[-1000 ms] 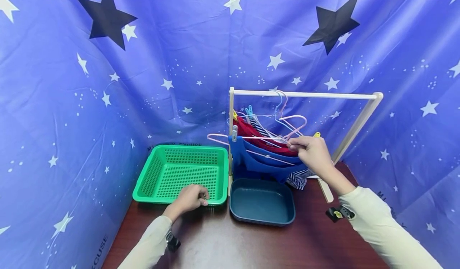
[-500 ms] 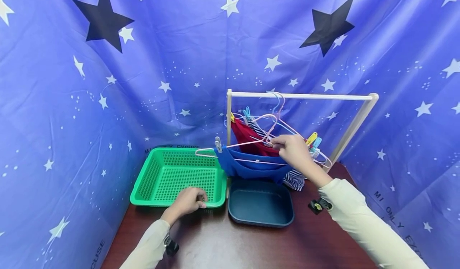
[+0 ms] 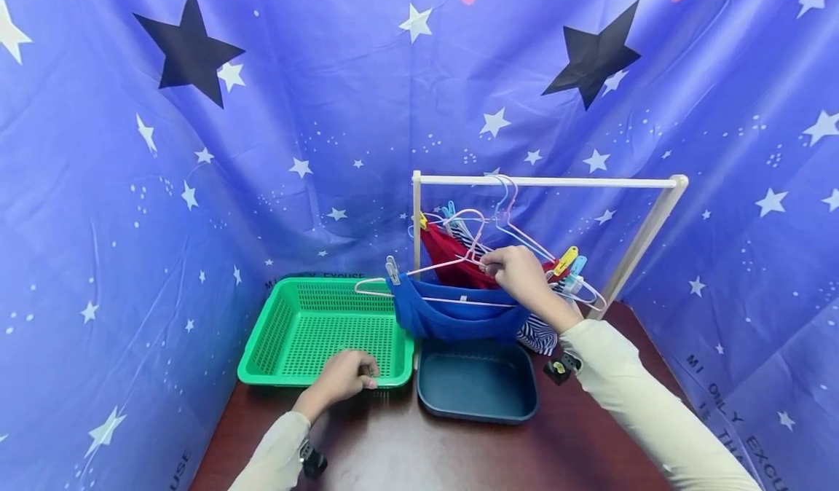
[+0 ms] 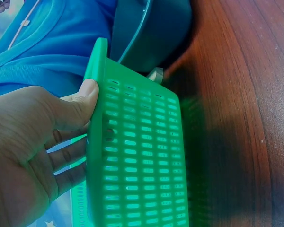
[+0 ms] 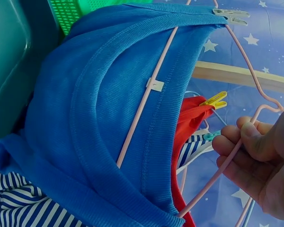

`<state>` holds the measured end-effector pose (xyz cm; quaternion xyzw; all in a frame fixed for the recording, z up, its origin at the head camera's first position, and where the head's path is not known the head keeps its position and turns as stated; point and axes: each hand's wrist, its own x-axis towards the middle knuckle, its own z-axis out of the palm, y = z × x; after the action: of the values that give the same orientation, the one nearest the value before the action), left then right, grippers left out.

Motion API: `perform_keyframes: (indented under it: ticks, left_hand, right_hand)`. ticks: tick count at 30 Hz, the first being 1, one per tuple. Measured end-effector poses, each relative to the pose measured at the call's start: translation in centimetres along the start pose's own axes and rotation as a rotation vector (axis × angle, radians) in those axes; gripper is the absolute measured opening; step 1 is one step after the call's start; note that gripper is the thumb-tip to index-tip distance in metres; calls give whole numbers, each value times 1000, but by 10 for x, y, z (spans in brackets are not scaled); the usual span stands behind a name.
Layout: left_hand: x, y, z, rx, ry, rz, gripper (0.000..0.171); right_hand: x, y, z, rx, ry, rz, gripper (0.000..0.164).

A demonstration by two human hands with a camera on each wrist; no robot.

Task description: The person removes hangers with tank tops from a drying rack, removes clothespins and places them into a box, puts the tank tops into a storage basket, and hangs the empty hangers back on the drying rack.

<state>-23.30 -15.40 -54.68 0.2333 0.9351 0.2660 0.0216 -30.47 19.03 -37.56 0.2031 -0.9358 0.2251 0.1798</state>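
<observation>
My right hand point(image 3: 518, 269) pinches a pink hanger point(image 5: 201, 195) below its hook, between thumb and fingers. A blue top point(image 3: 459, 320) with a ribbed edge hangs from it, and a grey clothespin point(image 3: 392, 269) clips its left end. The hanger's hook points up and is apart from the rack's bar. My left hand point(image 3: 342, 376) grips the near rim of a green basket point(image 4: 142, 142), thumb outside, fingers inside. Behind the blue top are a red garment point(image 3: 446, 254) and a striped one point(image 3: 539, 336), partly hidden.
A wooden rack point(image 3: 544, 182) stands at the back right, with other hangers on its bar. Yellow clothespin point(image 3: 566, 261) and blue clothespin point(image 3: 577, 266) show at its right. A dark blue tray point(image 3: 477, 411) sits in front of the rack, beside the basket, on the brown table point(image 3: 367, 454).
My right hand has moved left with the pink hanger and blue top, uncovering clothespins at the right. The left hand has stayed at the basket rim. The head view has tilted slightly.
</observation>
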Motion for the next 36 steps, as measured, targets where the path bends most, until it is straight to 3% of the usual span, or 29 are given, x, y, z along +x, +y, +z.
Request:
perform_keyframes:
  ticks: [10, 18, 20, 22, 28, 31, 33, 36]
  left_hand:
    - [-1, 5, 0, 49, 8, 15, 12]
    - [5, 21, -8, 46, -5, 2, 11]
    - [9, 27, -11, 39, 47, 24, 8]
    - [14, 34, -16, 31, 141, 56, 6]
    - [32, 53, -38, -5, 597, 177, 12]
    - [42, 59, -52, -37, 788, 186, 19]
    - [47, 62, -61, -67, 838, 152, 25]
    - [53, 66, -73, -137, 790, 72, 35]
  right_hand:
    - [5, 2, 2, 39, -58, 27, 21]
    - [5, 3, 4, 54, -80, 45, 20]
    - [4, 2, 4, 56, -77, 44, 19]
    - [4, 2, 5, 57, -76, 41, 19]
    - [3, 0, 7, 61, -76, 41, 19]
    - [3, 0, 8, 61, -69, 22, 19]
    - [3, -1, 9, 59, -67, 1, 18]
    - [3, -3, 9, 64, -68, -17, 21]
